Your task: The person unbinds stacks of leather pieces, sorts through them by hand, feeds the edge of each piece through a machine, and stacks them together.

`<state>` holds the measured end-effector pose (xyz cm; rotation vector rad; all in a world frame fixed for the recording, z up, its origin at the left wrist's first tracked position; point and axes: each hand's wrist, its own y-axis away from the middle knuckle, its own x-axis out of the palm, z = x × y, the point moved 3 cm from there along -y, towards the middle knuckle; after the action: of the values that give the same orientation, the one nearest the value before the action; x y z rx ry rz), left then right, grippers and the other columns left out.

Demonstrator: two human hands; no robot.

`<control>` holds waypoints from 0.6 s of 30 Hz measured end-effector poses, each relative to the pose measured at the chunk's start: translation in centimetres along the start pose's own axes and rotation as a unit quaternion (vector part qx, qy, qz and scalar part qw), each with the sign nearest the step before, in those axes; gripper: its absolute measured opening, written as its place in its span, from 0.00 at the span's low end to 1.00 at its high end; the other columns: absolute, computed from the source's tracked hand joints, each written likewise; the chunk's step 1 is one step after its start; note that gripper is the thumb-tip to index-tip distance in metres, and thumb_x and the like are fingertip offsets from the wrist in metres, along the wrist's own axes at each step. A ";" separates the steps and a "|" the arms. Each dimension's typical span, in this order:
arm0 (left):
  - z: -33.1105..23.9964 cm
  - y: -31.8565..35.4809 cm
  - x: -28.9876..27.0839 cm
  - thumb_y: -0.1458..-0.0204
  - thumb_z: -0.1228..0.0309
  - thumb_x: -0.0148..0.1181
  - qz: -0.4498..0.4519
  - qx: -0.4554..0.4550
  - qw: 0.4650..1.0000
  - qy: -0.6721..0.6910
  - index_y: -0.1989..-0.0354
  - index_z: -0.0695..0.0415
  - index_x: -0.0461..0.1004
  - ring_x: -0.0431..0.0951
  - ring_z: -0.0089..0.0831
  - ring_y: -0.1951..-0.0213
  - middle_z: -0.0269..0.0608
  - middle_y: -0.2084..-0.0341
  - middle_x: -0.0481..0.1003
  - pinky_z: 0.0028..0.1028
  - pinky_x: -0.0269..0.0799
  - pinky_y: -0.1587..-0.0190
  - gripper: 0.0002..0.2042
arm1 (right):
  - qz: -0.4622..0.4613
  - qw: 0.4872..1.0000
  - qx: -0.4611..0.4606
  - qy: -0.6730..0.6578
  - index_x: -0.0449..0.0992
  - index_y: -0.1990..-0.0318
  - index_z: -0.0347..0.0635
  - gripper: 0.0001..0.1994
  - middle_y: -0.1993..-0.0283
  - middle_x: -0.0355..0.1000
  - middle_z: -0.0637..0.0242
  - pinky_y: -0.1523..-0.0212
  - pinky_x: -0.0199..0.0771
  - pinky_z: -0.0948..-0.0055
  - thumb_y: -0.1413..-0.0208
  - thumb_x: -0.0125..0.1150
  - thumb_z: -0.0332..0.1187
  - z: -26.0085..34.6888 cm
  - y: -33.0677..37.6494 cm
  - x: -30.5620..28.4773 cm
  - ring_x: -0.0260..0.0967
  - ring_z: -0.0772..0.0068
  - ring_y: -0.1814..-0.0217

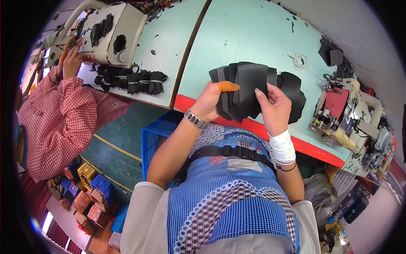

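Stack of black sheets [252, 80] fanned between 2 bare hands, above the pale green table [237, 38].

The left hand [210, 101] clasps the stack's side, an orange cover [228, 86] on 1 digit; the right hand [277, 109] pinches the front sheets, thumb on top. From where I stand, it looks partway: the sheets are spread yet all gripped together, none set apart that I can tell, while a dark pile [295, 95] seems to lie on the table, untied. White cord [300, 62] sits coiled on the table's far part. Red marks [89, 58] on the machine [108, 36] left of the table are too small to read; the sheets show no label.
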<state>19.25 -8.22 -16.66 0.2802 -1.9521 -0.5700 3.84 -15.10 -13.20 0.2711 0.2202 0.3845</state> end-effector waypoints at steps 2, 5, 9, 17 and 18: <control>0.2 -0.1 0.1 0.43 0.76 0.50 0.001 -0.006 1.000 0.013 0.50 0.68 0.70 0.82 0.35 0.61 0.49 0.58 0.77 0.33 0.81 0.57 0.14 | -0.021 0.996 -0.039 0.073 0.73 0.50 0.28 0.16 0.57 0.78 0.54 0.57 0.74 0.74 0.43 0.60 0.28 -0.1 -0.1 0.1 0.77 0.68 0.58; 0.6 -0.4 0.2 0.43 0.76 0.50 -0.001 0.020 1.000 0.008 0.50 0.69 0.70 0.82 0.34 0.61 0.49 0.59 0.78 0.32 0.82 0.58 0.14 | -0.060 0.967 -0.118 0.219 0.74 0.52 0.30 0.14 0.59 0.78 0.52 0.57 0.74 0.71 0.45 0.60 0.27 1.3 0.2 0.8 0.78 0.62 0.60; 0.7 0.0 0.2 0.42 0.75 0.50 0.012 0.031 0.999 0.013 0.48 0.68 0.69 0.81 0.36 0.58 0.50 0.56 0.77 0.34 0.81 0.55 0.15 | -0.050 0.975 -0.151 0.152 0.72 0.57 0.31 0.09 0.64 0.77 0.55 0.61 0.74 0.69 0.43 0.57 0.27 -0.4 -0.5 0.1 0.78 0.61 0.62; -0.4 0.9 0.0 0.46 0.79 0.54 0.050 0.081 0.995 0.010 0.43 0.65 0.66 0.78 0.35 0.52 0.48 0.50 0.73 0.34 0.78 0.52 0.20 | 0.125 0.953 0.079 -0.263 0.68 0.47 0.32 0.13 0.53 0.75 0.59 0.58 0.75 0.79 0.38 0.50 0.26 1.4 -0.5 -4.2 0.75 0.73 0.55; -0.7 1.1 0.5 0.48 0.80 0.55 0.045 0.081 0.996 0.005 0.42 0.65 0.65 0.78 0.34 0.52 0.47 0.49 0.73 0.34 0.78 0.51 0.22 | 0.134 0.937 0.067 -0.315 0.70 0.47 0.32 0.13 0.51 0.75 0.61 0.52 0.72 0.77 0.38 0.51 0.25 1.1 -0.1 -3.9 0.73 0.73 0.51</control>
<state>19.73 -7.65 -15.47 0.2941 -1.9947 -0.3510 0.65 -16.99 -11.60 0.5471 -0.4280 0.5330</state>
